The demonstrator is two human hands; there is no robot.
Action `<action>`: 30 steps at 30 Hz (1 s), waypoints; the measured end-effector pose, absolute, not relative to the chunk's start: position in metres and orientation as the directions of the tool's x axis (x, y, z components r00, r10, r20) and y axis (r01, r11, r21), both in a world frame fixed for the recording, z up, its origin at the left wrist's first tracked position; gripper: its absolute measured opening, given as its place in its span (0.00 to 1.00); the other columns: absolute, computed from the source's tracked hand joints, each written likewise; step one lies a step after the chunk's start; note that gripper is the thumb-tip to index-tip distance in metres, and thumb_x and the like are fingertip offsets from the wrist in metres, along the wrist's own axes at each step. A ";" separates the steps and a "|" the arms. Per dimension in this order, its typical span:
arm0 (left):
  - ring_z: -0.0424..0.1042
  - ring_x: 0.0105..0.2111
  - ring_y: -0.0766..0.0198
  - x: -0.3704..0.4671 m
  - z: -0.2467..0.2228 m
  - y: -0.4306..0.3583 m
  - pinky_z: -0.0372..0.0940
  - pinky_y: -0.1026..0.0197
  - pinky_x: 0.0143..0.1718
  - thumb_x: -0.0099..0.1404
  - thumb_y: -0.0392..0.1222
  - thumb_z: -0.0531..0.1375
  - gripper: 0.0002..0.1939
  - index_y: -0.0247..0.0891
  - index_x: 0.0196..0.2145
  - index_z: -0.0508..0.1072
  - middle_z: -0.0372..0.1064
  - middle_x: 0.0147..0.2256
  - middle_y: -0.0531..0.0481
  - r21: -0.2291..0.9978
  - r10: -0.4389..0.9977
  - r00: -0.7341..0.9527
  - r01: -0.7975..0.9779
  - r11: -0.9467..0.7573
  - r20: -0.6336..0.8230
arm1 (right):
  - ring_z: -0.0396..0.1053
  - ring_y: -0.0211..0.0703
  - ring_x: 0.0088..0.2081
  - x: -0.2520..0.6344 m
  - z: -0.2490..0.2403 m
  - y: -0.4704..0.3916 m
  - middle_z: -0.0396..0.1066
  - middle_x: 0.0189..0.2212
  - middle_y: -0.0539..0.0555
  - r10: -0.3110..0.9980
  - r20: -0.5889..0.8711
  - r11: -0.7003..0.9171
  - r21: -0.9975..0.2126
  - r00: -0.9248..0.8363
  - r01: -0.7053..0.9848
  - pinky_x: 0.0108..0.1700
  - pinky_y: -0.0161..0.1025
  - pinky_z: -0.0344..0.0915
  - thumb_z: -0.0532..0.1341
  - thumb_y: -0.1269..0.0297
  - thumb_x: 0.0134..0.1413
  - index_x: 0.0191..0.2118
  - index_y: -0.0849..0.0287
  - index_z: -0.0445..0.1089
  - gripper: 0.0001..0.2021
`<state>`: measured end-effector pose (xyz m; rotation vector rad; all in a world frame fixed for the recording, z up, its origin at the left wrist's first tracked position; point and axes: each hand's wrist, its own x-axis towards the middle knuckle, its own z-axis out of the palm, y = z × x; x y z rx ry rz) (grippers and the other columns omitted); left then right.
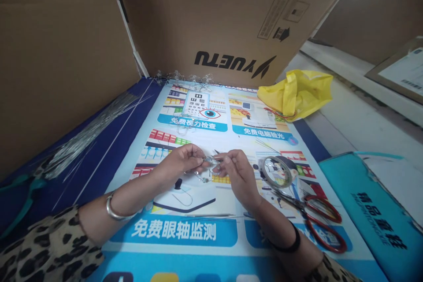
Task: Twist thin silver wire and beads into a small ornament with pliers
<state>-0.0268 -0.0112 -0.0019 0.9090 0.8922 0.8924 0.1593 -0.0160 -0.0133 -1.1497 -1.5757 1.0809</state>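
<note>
My left hand pinches one side of a small piece of bent, looped silvery wire in the middle of the printed sheet. From the other side, the fingers of my right hand close on the same wire piece. Part of it hangs below the fingertips as a curved strand; its fine detail is too small to make out. Right of my right hand lies a ring-shaped roll, and red-handled scissors rest beside it. A hooked wire lies below my left hand.
Cardboard walls stand at the back and left. A bundle of thin wires and teal-handled scissors lie left. Several looped wire pieces sit at the back. A yellow bag and a teal package are right.
</note>
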 end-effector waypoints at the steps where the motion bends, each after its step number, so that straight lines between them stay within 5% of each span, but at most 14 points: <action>1: 0.66 0.25 0.70 -0.027 -0.002 -0.011 0.56 0.64 0.30 0.56 0.37 0.61 0.08 0.35 0.31 0.64 0.71 0.28 0.49 0.910 0.901 0.359 -0.236 0.341 -0.244 | 0.70 0.37 0.29 0.159 -0.013 -0.016 0.71 0.37 0.53 0.971 0.143 0.179 -0.965 -0.190 0.190 0.28 0.36 0.68 0.51 0.58 0.59 0.36 0.55 0.59 0.07; 7: 0.65 0.25 0.70 -0.026 0.000 -0.011 0.55 0.65 0.28 0.57 0.38 0.60 0.08 0.35 0.31 0.63 0.70 0.28 0.50 0.911 0.890 0.385 -0.224 0.347 -0.245 | 0.69 0.40 0.37 0.160 -0.013 -0.014 0.70 0.39 0.53 0.964 0.169 0.200 -0.970 -0.208 0.141 0.37 0.40 0.68 0.51 0.58 0.60 0.36 0.55 0.60 0.07; 12: 0.62 0.22 0.71 -0.026 0.001 -0.011 0.50 0.67 0.24 0.58 0.38 0.59 0.06 0.36 0.31 0.62 0.68 0.24 0.53 0.921 0.889 0.401 -0.217 0.325 -0.220 | 0.67 0.39 0.35 0.161 -0.014 -0.014 0.69 0.35 0.51 0.965 0.188 0.215 -0.966 -0.181 0.142 0.40 0.42 0.66 0.51 0.59 0.60 0.37 0.53 0.61 0.06; 30: 0.65 0.25 0.70 -0.028 0.005 -0.010 0.54 0.65 0.29 0.57 0.38 0.60 0.08 0.36 0.32 0.63 0.69 0.25 0.52 0.904 0.867 0.438 -0.228 0.361 -0.236 | 0.67 0.41 0.38 0.163 -0.009 -0.018 0.70 0.38 0.53 0.951 0.258 0.287 -0.940 -0.168 0.184 0.43 0.44 0.62 0.51 0.61 0.60 0.37 0.54 0.63 0.07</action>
